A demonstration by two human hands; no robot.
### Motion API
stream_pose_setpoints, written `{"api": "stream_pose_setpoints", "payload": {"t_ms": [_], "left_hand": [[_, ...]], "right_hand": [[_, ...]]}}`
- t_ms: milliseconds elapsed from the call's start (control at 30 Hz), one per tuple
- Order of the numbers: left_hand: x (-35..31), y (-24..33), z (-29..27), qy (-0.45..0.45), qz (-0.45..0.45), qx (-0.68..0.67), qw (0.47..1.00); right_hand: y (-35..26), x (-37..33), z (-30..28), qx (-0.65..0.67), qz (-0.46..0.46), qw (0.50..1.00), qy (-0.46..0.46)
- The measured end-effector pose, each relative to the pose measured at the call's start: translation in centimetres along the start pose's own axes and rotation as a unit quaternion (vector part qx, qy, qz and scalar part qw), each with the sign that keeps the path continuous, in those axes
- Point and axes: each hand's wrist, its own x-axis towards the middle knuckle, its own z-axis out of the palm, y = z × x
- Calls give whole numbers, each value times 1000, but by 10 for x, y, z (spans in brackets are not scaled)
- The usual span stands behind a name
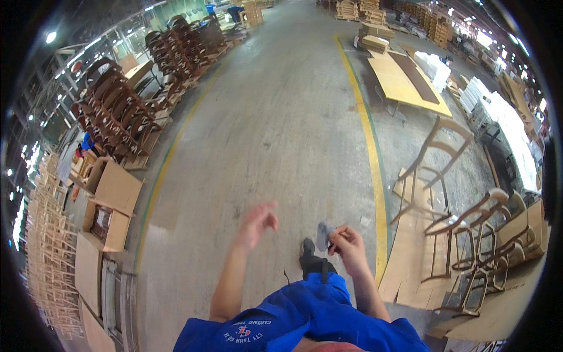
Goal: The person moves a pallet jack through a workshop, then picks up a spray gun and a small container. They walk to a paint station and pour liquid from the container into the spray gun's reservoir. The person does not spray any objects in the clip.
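My right hand pinches a small flat grey piece between thumb and fingers. It looks limp, like a folded scrap, but its exact kind does not show. Slightly farther left, my left hand hangs in the air above the floor with its fingers apart, somewhat blurred, holding nothing. Below the grey piece, one dark shoe shows on the grey concrete floor. Both forearms come out of a blue short-sleeved shirt.
Yellow lines border the aisle. At right stand bare wooden chair frames on cardboard and a yellow-edged table. Stacked brown chair parts, an open cardboard box and pale wooden frames line the left. Other people work farther off.
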Motion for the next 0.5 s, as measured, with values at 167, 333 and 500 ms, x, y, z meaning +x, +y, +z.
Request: {"api": "stream_pose_setpoints", "payload": {"t_ms": [167, 333, 500], "left_hand": [[129, 61, 5, -87, -69, -6, 994], [269, 86, -81, 134, 17, 27, 990], [432, 112, -196, 184, 19, 29, 982]], "right_hand": [[-77, 203, 75, -46, 53, 994, -81], [-159, 411, 150, -95, 78, 971, -205], [-198, 635, 200, -40, 85, 962, -256]]}}
